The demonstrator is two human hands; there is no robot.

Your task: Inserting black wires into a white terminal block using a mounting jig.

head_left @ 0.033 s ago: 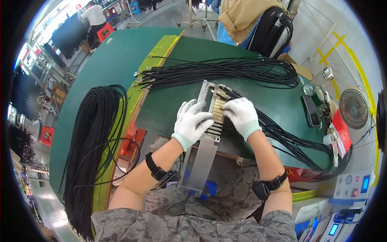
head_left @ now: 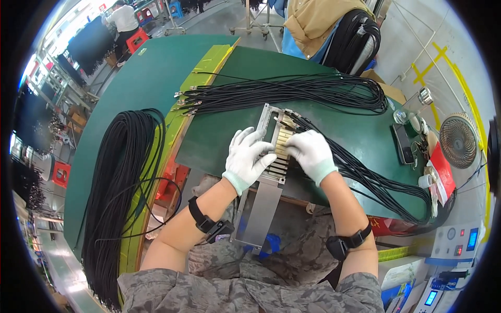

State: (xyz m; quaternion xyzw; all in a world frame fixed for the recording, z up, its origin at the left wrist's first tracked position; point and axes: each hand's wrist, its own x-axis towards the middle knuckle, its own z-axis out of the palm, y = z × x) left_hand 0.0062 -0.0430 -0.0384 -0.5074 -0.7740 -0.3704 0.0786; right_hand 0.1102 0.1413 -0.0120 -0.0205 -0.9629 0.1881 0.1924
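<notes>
A long metal fixture point(head_left: 267, 201) with a slotted, brass-coloured row point(head_left: 281, 147) at its upper part projects over the table's near edge. My left hand point(head_left: 244, 159), in a white glove, rests against its left side, fingers spread, with a gap between thumb and forefinger. On the right side my gloved right hand point(head_left: 311, 154) has its fingers bent together at the brass row; anything in them is too small to make out. Black cables point(head_left: 365, 180) run from the fixture's far end, behind my right hand, in a bundle to the right.
More black cables with metal ends point(head_left: 292, 93) lie across the green table point(head_left: 209, 146). A thick black cable coil point(head_left: 117, 193) covers the yellow-topped strip point(head_left: 207, 65) on the left. A phone-like black device point(head_left: 402, 143), a glass jar point(head_left: 417, 101) and a fan point(head_left: 458, 140) stand at right.
My right hand has shifted slightly left and nearer along the brass row. My left hand and the fixture look unmoved.
</notes>
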